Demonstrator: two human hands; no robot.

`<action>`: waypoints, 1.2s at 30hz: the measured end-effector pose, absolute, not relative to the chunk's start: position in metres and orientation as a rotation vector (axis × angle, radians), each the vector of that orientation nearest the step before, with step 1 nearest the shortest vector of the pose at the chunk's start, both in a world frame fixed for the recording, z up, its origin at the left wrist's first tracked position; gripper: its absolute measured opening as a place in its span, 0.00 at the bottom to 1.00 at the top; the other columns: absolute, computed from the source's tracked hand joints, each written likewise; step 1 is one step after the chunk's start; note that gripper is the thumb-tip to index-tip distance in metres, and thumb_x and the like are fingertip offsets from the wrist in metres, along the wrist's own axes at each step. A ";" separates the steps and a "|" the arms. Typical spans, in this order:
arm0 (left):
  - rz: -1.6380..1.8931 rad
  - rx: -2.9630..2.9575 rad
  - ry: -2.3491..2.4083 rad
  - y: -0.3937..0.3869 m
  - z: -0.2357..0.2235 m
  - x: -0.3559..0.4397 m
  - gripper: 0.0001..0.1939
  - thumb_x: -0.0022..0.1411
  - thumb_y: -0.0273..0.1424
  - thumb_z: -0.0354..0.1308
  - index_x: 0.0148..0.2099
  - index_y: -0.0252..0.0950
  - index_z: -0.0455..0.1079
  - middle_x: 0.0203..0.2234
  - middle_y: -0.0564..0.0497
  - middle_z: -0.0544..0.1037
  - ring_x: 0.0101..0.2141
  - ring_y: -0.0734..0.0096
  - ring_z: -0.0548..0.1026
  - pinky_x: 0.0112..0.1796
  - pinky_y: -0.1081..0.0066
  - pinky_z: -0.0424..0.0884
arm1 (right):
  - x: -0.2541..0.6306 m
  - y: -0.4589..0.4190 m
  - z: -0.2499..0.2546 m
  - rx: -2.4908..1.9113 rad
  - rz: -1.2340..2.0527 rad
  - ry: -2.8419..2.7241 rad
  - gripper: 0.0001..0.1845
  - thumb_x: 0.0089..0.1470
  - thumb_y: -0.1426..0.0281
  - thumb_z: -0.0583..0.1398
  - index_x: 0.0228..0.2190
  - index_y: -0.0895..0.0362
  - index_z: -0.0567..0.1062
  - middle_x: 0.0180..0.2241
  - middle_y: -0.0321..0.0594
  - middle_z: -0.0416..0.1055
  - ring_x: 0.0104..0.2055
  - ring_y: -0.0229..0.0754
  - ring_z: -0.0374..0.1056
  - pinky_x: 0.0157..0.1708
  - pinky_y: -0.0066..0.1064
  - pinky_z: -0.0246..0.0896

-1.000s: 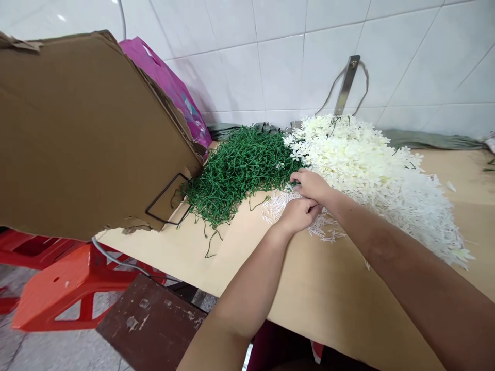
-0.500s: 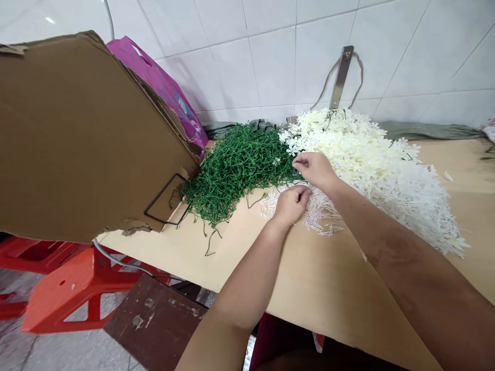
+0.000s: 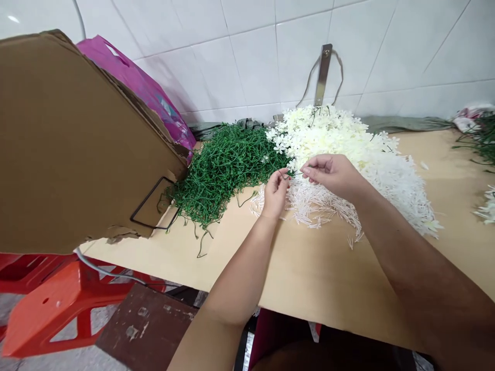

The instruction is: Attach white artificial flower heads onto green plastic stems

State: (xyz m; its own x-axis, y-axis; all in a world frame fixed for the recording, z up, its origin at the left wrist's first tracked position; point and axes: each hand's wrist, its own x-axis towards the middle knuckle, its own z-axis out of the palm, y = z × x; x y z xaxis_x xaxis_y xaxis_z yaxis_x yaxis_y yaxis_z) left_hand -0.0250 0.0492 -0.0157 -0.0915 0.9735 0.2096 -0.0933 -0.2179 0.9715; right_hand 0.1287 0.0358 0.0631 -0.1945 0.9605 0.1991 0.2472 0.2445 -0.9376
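From the heap of green stems (image 3: 220, 175), the counter (image 3: 309, 273) runs out toward the person. Just off the heap's near right edge, the left hand (image 3: 275, 196) is loosely closed, its fingers curled round a thin green stem (image 3: 284, 176) that shows at the fingertips. Farther right of the heap, the right hand (image 3: 334, 175) pinches a bit of green between thumb and forefinger; whether it belongs to that same stem, I cannot tell. Loose white sticks (image 3: 313, 206) lie right of the heap, below both hands. Beyond the hands, white flowers (image 3: 332, 134) are mounded against the heap's right side. Behind the heap rises a tiled wall (image 3: 251, 67).
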 end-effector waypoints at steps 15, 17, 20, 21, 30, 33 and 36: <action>1.299 1.105 0.921 0.047 -0.005 -0.026 0.12 0.58 0.38 0.57 0.36 0.33 0.74 0.19 0.56 0.67 0.18 0.82 0.61 0.20 0.77 0.57 | 0.168 0.001 0.004 -1.243 1.085 -1.742 0.21 0.47 0.62 0.63 0.43 0.58 0.73 0.35 0.44 0.75 0.32 0.40 0.69 0.34 0.36 0.67; 1.373 1.007 0.882 0.050 -0.002 -0.032 0.14 0.58 0.40 0.58 0.37 0.34 0.74 0.19 0.56 0.67 0.18 0.83 0.61 0.20 0.78 0.58 | 0.155 -0.009 -0.010 -1.187 0.879 -2.032 0.20 0.48 0.65 0.63 0.44 0.59 0.74 0.42 0.49 0.73 0.40 0.45 0.70 0.41 0.40 0.67; 1.389 0.883 0.804 0.052 0.005 -0.043 0.15 0.61 0.41 0.55 0.37 0.35 0.74 0.17 0.57 0.62 0.17 0.84 0.58 0.20 0.78 0.57 | 0.134 -0.014 -0.025 -1.009 0.441 -2.455 0.16 0.52 0.68 0.61 0.42 0.61 0.77 0.47 0.54 0.70 0.51 0.54 0.63 0.53 0.48 0.58; 1.390 0.858 0.782 0.052 0.007 -0.048 0.15 0.63 0.41 0.52 0.36 0.36 0.74 0.17 0.57 0.59 0.16 0.83 0.56 0.20 0.78 0.57 | 0.129 -0.012 -0.027 -0.994 0.335 -2.534 0.14 0.56 0.69 0.58 0.42 0.62 0.77 0.48 0.55 0.70 0.52 0.54 0.61 0.54 0.48 0.57; 1.791 0.804 0.616 0.054 0.012 -0.097 0.21 0.69 0.38 0.40 0.33 0.41 0.73 0.16 0.56 0.49 0.18 0.78 0.47 0.21 0.78 0.54 | 0.085 0.008 -0.003 -1.171 0.048 -2.593 0.14 0.58 0.69 0.55 0.40 0.62 0.78 0.49 0.55 0.69 0.52 0.56 0.57 0.50 0.47 0.55; 1.812 0.739 0.556 0.054 0.011 -0.103 0.24 0.70 0.38 0.38 0.30 0.39 0.71 0.16 0.57 0.47 0.18 0.78 0.44 0.20 0.79 0.52 | 0.046 0.010 -0.015 -0.844 0.042 -2.668 0.15 0.59 0.69 0.54 0.43 0.60 0.76 0.52 0.52 0.66 0.57 0.55 0.54 0.54 0.47 0.52; 1.758 0.692 0.459 0.050 0.013 -0.103 0.26 0.70 0.39 0.36 0.29 0.38 0.70 0.16 0.58 0.45 0.17 0.79 0.43 0.19 0.80 0.50 | 0.014 0.021 -0.027 -0.857 0.075 -2.705 0.16 0.60 0.68 0.52 0.40 0.62 0.78 0.48 0.53 0.69 0.57 0.56 0.55 0.56 0.48 0.49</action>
